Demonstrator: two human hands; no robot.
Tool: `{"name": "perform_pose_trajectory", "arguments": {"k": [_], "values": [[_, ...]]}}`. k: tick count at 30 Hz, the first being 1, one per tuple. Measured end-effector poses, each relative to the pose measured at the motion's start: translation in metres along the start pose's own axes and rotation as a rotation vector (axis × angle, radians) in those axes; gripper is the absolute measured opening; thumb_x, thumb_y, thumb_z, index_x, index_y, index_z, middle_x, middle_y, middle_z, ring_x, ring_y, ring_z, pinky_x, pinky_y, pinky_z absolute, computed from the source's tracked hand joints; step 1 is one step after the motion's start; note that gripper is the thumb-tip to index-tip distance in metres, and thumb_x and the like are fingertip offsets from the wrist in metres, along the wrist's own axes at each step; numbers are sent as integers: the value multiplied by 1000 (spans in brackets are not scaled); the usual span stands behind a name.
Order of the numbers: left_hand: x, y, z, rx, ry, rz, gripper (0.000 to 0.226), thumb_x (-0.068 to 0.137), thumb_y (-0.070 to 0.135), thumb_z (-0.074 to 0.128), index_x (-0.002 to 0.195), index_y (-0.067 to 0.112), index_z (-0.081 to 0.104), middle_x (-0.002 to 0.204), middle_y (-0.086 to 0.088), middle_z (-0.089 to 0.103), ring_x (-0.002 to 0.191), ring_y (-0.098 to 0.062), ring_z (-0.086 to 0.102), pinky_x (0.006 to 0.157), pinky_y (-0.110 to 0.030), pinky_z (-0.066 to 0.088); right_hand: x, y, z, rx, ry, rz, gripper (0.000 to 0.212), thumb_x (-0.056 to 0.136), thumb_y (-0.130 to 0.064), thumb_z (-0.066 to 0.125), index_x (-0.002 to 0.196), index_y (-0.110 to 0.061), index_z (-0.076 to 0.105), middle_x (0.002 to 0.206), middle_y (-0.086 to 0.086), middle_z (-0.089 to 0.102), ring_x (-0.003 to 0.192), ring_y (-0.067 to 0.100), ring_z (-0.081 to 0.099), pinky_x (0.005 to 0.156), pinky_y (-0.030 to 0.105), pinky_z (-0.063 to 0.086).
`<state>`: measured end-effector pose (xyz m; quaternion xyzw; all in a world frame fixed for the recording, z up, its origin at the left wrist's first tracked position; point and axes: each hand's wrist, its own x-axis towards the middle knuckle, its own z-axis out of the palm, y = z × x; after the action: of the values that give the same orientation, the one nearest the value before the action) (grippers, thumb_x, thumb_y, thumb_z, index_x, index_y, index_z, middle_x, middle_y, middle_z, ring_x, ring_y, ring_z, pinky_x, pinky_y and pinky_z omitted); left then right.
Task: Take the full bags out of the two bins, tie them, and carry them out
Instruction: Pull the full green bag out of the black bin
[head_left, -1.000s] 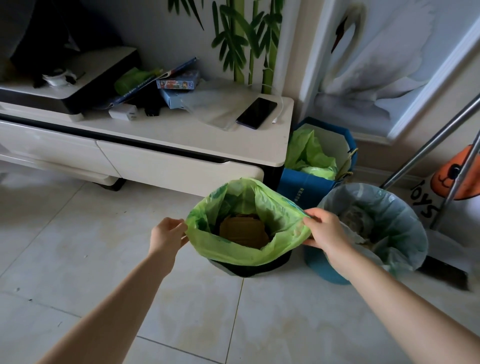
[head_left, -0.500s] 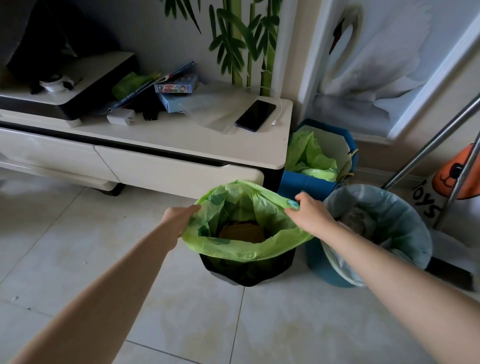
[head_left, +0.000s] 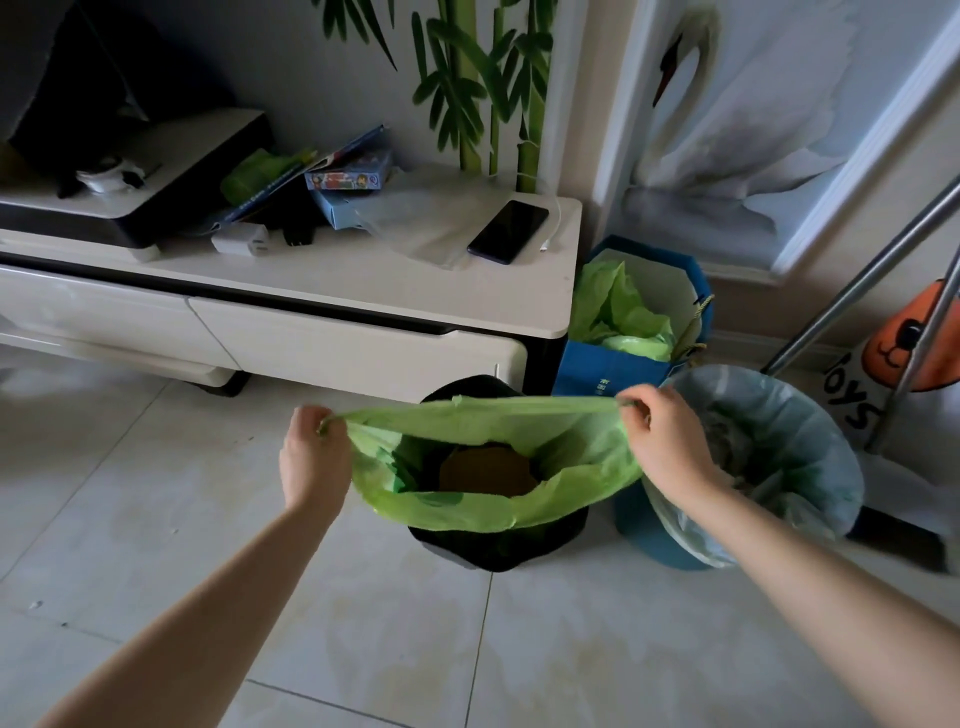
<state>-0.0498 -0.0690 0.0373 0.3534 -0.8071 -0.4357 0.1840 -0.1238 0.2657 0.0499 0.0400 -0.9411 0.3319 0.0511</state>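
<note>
green bag stretched wide above black bin, brown waste inside; grey-lined blue bin just right, bag still seated

The word "Toys" stands in black on the white toy bag; other print is unreadable.

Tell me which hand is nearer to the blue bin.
Right. The right hand grips the green bag's corner directly beside the blue bin, overlapping its rim in this view. The left hand grips the opposite corner, across the black bin.
</note>
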Motion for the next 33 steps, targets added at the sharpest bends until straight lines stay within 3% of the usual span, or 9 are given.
{"name": "perform_pose_trajectory", "arguments": {"k": [3, 6, 8, 11, 14, 18, 24, 33], "values": [[-1, -20, -4, -31, -161, -164, 14, 82, 23, 52, 96, 20, 52, 89, -9, 61, 81, -35, 64, 69, -49, 59, -20, 2, -1, 26, -176, 209, 45, 89, -40, 57, 125, -13, 53, 115, 7, 60, 102, 23, 58, 78, 28, 37], [-5, -22, -5, -62, -385, -312, 33, 84, 23, 65, 111, 21, 48, 101, -11, 62, 85, -28, 67, 64, -42, 60, -32, -5, 5, 91, -324, 369, 61, 86, -47, 59, 134, -14, 44, 123, 4, 56, 101, 20, 52, 79, 27, 35], [-8, -19, -5, -41, -476, -407, 34, 84, 14, 66, 113, 18, 49, 98, -11, 65, 82, -27, 68, 66, -41, 60, -33, -4, 9, 84, -333, 404, 52, 87, -38, 58, 131, -12, 46, 117, 7, 59, 89, 19, 54, 69, 29, 39], [-9, -14, -10, -29, -547, -467, 23, 85, 2, 59, 107, 7, 57, 89, -15, 68, 69, -27, 68, 55, -34, 60, -30, -4, 7, 34, -289, 399, 24, 89, -25, 51, 103, -8, 60, 92, 14, 68, 75, 29, 61, 57, 31, 43], [-5, 1, -14, -105, -503, -424, 18, 86, -5, 51, 97, 2, 63, 77, -13, 64, 60, -22, 60, 44, -24, 54, -19, -14, -2, 37, -288, 357, 16, 91, -17, 50, 82, -7, 59, 80, 13, 62, 65, 25, 55, 51, 28, 38], [2, 38, -16, -306, -385, -381, 30, 86, -14, 42, 79, 5, 64, 73, -12, 62, 59, -21, 58, 43, -20, 53, 0, -40, -24, 33, -239, 296, 19, 91, -10, 49, 79, -3, 63, 79, 14, 59, 73, 27, 54, 60, 30, 36], [6, 75, -23, -434, -305, -356, 22, 87, -15, 46, 95, -1, 63, 75, -13, 61, 61, -21, 60, 50, -20, 57, 21, -74, -51, 111, -150, 333, 21, 91, -13, 54, 105, -4, 67, 95, 15, 64, 90, 31, 60, 70, 30, 42], [2, 106, -51, -522, -300, -297, 19, 89, -12, 48, 98, -2, 62, 77, -11, 60, 65, -18, 60, 48, -16, 54, 26, -99, -83, 237, -51, 372, 13, 86, -8, 57, 84, -2, 68, 84, 17, 69, 84, 33, 67, 67, 37, 53]]}}
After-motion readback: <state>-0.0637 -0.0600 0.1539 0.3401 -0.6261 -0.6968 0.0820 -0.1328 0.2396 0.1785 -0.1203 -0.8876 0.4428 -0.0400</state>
